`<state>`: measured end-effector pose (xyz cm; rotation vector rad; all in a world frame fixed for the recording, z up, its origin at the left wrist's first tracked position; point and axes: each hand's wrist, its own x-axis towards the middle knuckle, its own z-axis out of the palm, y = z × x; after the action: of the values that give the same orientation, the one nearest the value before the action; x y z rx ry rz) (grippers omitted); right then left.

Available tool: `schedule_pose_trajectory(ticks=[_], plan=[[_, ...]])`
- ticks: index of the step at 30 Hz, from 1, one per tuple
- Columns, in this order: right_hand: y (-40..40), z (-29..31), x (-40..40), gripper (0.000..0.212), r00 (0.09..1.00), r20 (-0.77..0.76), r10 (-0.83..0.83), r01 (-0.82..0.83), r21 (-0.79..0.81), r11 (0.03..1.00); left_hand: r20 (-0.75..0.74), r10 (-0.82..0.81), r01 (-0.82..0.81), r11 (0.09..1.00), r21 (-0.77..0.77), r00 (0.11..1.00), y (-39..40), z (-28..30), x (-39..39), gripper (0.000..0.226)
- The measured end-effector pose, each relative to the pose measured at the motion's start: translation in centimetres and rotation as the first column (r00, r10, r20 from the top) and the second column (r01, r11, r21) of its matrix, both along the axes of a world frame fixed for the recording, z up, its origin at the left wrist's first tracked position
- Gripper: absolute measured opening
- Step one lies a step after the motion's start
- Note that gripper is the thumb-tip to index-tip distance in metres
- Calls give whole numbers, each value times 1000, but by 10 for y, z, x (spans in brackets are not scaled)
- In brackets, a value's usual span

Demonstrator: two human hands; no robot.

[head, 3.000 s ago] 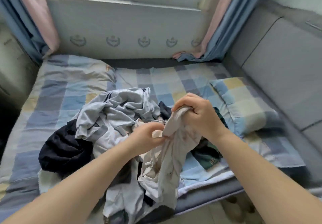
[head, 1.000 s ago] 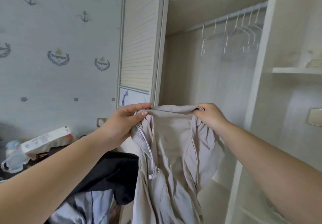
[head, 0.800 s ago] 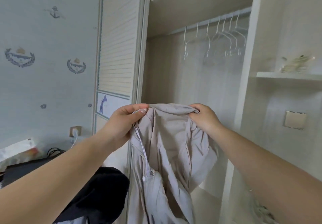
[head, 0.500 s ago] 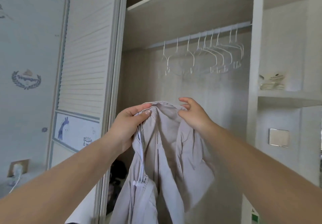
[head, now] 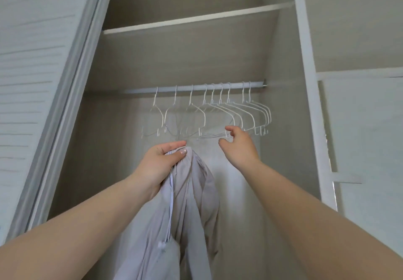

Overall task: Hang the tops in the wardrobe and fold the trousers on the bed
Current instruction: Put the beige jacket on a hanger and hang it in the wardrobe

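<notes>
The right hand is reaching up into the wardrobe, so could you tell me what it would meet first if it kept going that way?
Most likely the white wire hangers on the rail: the right hand, fingers loosely curled, sits just below their lower bars. Depth is unclear.

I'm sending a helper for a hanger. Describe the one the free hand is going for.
Find the rail under the wardrobe's shelf, with its row of white wire hangers. The right hand reaches up, fingers open, to the bottom bars near the row's middle. Which hanger exactly cannot be told; the left hand grips the beige top.
</notes>
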<state>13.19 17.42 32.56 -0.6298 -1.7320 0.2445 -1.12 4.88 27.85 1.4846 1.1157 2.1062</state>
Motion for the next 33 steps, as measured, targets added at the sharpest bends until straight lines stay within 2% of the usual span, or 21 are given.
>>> schedule_pose_trajectory(ticks=[3,6,10,12,17,21,23,27,29,31,33], plan=[[13,19,7,50,987,28,-155,155,23,988,-60,-17,16,1000,-18,998,25,15,-5,20],[24,40,14,51,951,-11,-310,310,96,946,-107,-28,25,999,-29,994,52,29,-10,23],[38,68,25,55,853,-12,-523,514,202,834,-139,-37,37,999,-2,990,84,47,-14,20],[46,77,28,58,813,31,-582,567,187,802,-161,-22,23,1000,6,987,97,53,-15,21],[64,96,31,54,845,28,-534,535,-36,844,-179,-24,30,999,29,984,127,64,-11,26],[84,102,29,34,897,-66,-438,427,-138,894,-173,-35,43,998,44,984,141,68,-6,28],[94,103,25,15,927,-128,-353,331,-170,928,-172,-48,57,997,48,984,147,70,-4,26],[113,101,13,26,956,-277,-95,27,-240,970,-180,-64,73,996,45,982,157,73,2,28],[119,98,9,29,964,-252,-90,41,-191,981,-178,-64,74,996,48,982,160,73,3,27],[122,95,9,30,957,-221,-187,164,-119,979,-180,-59,69,996,49,982,163,74,4,26],[120,94,11,27,923,-254,-291,286,-57,957,-182,-59,70,996,52,981,164,74,6,25]])
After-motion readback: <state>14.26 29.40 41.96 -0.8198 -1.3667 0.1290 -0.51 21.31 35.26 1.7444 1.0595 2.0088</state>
